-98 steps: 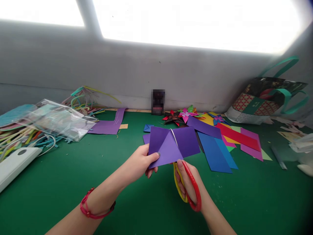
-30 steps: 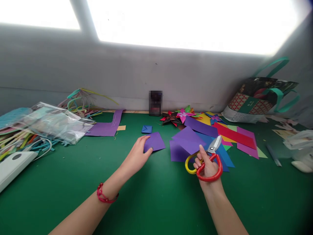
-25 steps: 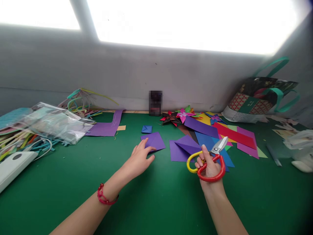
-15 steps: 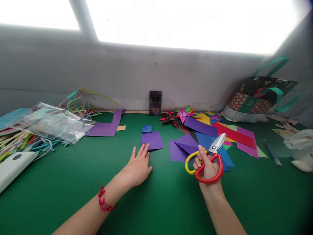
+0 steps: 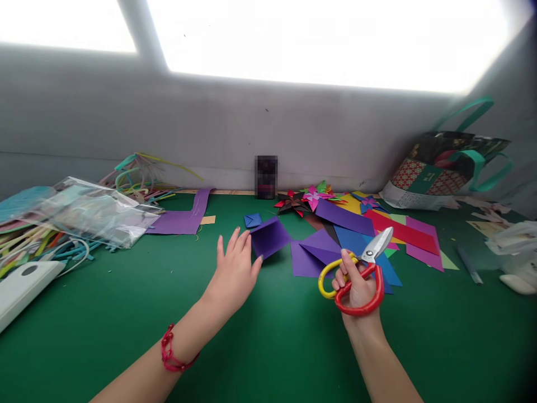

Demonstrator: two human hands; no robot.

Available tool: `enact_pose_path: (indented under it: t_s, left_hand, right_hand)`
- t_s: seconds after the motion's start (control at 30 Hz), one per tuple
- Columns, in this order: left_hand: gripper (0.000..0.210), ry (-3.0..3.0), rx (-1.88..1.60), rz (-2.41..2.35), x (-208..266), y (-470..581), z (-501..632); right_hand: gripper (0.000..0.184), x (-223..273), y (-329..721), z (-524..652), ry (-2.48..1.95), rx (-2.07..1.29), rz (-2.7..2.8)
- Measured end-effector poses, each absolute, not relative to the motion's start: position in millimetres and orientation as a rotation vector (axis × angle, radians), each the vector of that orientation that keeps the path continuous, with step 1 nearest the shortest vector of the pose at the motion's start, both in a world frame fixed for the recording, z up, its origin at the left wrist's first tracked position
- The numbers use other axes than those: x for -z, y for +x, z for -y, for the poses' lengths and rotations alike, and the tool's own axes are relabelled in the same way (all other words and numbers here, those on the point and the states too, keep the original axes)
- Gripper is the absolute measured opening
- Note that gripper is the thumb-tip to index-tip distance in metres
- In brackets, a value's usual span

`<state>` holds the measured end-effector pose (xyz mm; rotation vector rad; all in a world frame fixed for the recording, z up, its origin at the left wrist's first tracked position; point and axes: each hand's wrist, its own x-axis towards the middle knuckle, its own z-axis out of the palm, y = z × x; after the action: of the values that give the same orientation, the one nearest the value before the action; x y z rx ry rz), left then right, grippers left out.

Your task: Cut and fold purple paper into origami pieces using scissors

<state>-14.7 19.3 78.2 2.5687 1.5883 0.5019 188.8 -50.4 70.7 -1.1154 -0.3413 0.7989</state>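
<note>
My left hand (image 5: 231, 267), with a red cord bracelet at the wrist, has its fingers spread at the left edge of a purple sheet of paper (image 5: 272, 238). That sheet stands partly open along a fold, its edges raised off the table; whether the fingertips touch it is hard to tell. Behind it lies a small folded blue paper (image 5: 252, 220). My right hand (image 5: 356, 288) is closed around scissors (image 5: 373, 257) with one yellow and one red handle. The blades are together and point away to the upper right, above blue paper (image 5: 390, 273).
Purple sheets (image 5: 306, 263) and a red strip (image 5: 405, 235) lie at the right, with folded paper stars (image 5: 316, 197) behind. Further right are a patterned bag (image 5: 434, 173) and a pen (image 5: 469, 264). Plastic wrap (image 5: 100, 210), pipe cleaners (image 5: 25, 243) and a white device (image 5: 27, 291) lie left.
The purple sheet under my left fingers has gone from flat to partly raised and shifted right. My left fingers have lifted and spread. The scissors have moved slightly right.
</note>
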Motion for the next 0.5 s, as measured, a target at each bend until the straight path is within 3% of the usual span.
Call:
enact_pose_path:
  t_s: [0.2,0.5]
  left_hand:
    - [0.049,2.003,-0.972,-1.295,-113.1,-15.4,-13.5]
    - [0.036,1.335,-0.811,-0.784,-124.8,-19.1,-14.3]
  right_hand:
    - [0.025,-71.2,187.5,50.3,-1.114,-0.765,0.361]
    - [0.031,-72.5,182.5,49.9,-1.136,-0.798,0.482]
